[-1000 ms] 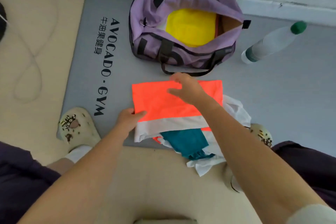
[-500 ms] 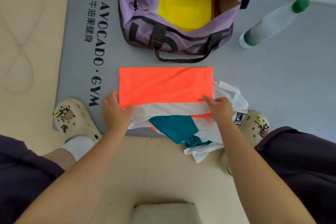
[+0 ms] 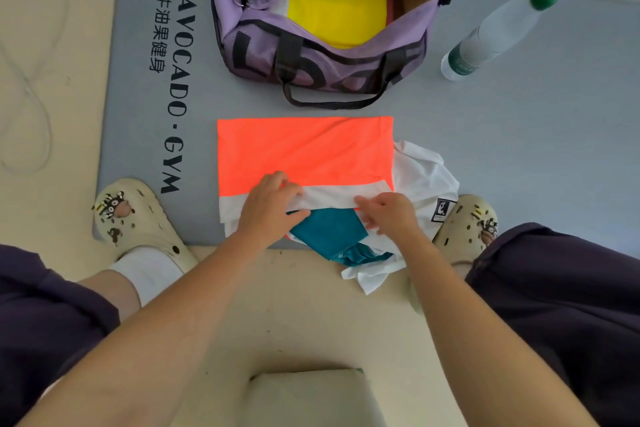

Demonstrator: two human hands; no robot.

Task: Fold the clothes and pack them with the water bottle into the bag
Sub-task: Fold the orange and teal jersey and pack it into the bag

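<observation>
Hands first: my left hand [image 3: 268, 208] and right hand [image 3: 388, 215] sit close together at the near edge of the orange garment [image 3: 304, 149], fingers pinching its white hem band — both closed on the cloth. The garment lies flat on the grey mat [image 3: 138, 135], folded into a neat rectangle, orange above and white along the bottom. Under its near edge I see a teal piece [image 3: 329, 232] and a crumpled white shirt [image 3: 422, 177]. Beyond it stands the purple bag [image 3: 311, 59], unzipped, a yellow item [image 3: 339, 7] inside. The water bottle [image 3: 498, 31] stands to the bag's right — green cap, well apart from both hands.
</observation>
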